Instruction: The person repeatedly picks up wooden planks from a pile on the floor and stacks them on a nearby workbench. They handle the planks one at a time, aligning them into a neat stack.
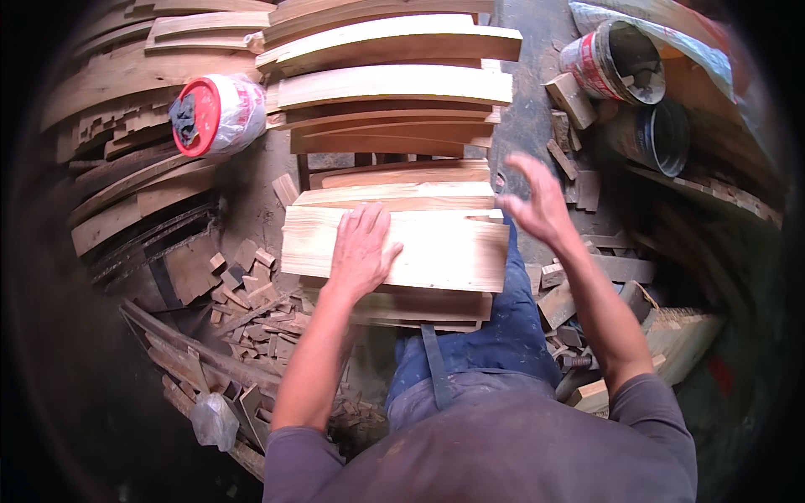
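Observation:
My left hand (362, 251) lies flat on a pale wooden board (449, 256), its fingers stretched toward the far edge. The board has a narrow notch or slot at its far right corner. My right hand (541, 205) is raised just right of that corner, fingers apart, holding nothing. Directly behind the board is another light plank (402, 196). More boards (419, 306) show beneath its near edge, in front of my legs; what supports them is mostly hidden.
Stacked planks (394, 84) rise at the far middle, with more timber (168, 71) at the left. A red-lidded bucket (199, 116) stands between them. Two open buckets (591, 67) sit at the far right. Wood offcuts (260, 293) litter the floor on both sides.

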A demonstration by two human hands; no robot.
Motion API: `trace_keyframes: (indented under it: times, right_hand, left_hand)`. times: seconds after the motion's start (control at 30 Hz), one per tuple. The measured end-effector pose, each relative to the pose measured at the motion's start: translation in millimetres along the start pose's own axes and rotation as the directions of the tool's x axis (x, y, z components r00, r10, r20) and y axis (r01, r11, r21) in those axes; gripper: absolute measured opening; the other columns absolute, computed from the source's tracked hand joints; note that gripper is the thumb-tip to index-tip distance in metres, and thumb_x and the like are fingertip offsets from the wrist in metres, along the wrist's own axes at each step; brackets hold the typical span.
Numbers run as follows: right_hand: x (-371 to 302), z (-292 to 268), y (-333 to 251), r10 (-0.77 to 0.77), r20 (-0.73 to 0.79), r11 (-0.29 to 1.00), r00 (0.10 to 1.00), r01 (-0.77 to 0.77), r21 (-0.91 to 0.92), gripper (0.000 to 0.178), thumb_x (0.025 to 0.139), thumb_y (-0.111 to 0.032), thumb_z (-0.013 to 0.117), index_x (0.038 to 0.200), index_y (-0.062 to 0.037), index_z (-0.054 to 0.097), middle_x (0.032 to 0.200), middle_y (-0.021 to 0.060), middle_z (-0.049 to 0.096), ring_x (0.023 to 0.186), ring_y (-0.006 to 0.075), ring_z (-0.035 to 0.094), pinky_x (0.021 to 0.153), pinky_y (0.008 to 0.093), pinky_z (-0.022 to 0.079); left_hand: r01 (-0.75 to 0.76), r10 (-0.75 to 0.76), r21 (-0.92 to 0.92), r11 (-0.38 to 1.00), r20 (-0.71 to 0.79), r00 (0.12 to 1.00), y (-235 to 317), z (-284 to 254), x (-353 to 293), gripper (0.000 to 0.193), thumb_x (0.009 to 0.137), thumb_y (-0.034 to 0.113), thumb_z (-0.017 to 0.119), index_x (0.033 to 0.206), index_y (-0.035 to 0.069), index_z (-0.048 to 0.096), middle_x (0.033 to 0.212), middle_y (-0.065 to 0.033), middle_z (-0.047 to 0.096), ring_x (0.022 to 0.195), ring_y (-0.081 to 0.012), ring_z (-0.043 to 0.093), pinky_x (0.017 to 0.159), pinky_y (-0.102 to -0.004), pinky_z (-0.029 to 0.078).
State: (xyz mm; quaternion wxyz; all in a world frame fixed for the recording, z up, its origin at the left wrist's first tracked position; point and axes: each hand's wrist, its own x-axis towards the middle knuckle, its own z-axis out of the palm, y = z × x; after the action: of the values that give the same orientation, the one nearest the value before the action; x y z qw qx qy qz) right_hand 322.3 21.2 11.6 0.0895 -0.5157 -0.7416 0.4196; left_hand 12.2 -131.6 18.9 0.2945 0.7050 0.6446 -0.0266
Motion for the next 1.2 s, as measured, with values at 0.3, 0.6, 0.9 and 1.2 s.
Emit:
trace_keyframes:
  times: [0.3,0.6,0.9,1.2]
  right_hand:
    - [182.3,42.5,2.2,-0.347,-0.052,0.79,0.936,0.262,-0.555,0.079,0.067,0.006,0.064,0.143,-0.0036,0.044,0.131,0.019,0.052,0.124,0.0357,0.048,0.109,0.0474,0.038]
    - [89.5,46.2,-13.9,-0.187,0.379,0.946,0.906,0.271,-0.18,0.027,0.065,0.008,0.058,0.092,0.0015,0.06,0.088,0.0189,0.061,0.083,0.0324,0.058,0.076,0.0435,0.05]
    - [103.2,46.3,19.4,0.27,-0.242,0.963,0.932,-0.262,0.062,0.063,0.082,-0.02,0.071,0.139,0.0005,0.053,0.142,0.0216,0.053,0.135,0.0301,0.049,0.114,0.0433,0.04]
    - [128.4,72.0,38.2,0.097,-0.221,0.99,0.97,-0.117,-0.079,0.045,0.077,-0.005,0.071,0.121,-0.0033,0.06,0.108,0.0159,0.062,0.109,0.0325,0.058,0.098,0.0418,0.047]
  left_hand:
    - [0.152,-0.143,0.037,0.988,-0.182,0.973,24.9,19.1,2.4,0.058,0.093,0.041,0.06,0.137,0.004,0.053,0.133,-0.0176,0.049,0.132,-0.0375,0.039,0.119,-0.0528,0.021]
    - [0.169,-0.165,-0.013,0.986,-0.293,0.942,24.2,32.9,-4.4,0.08,0.091,0.035,0.065,0.153,0.006,0.024,0.164,-0.0231,0.011,0.151,-0.0445,0.009,0.123,-0.0546,0.011]
    - [0.217,-0.217,-0.02,0.976,-0.134,0.967,26.2,27.3,2.4,0.063,0.095,0.041,0.055,0.142,0.0,0.051,0.162,-0.0223,0.023,0.152,-0.0379,0.016,0.123,-0.0534,0.009]
    - [0.198,-0.201,-0.033,0.98,-0.175,0.964,24.5,23.1,4.7,0.064,0.093,0.04,0.057,0.14,-0.002,0.049,0.16,-0.0228,0.028,0.15,-0.0396,0.021,0.123,-0.0536,0.012]
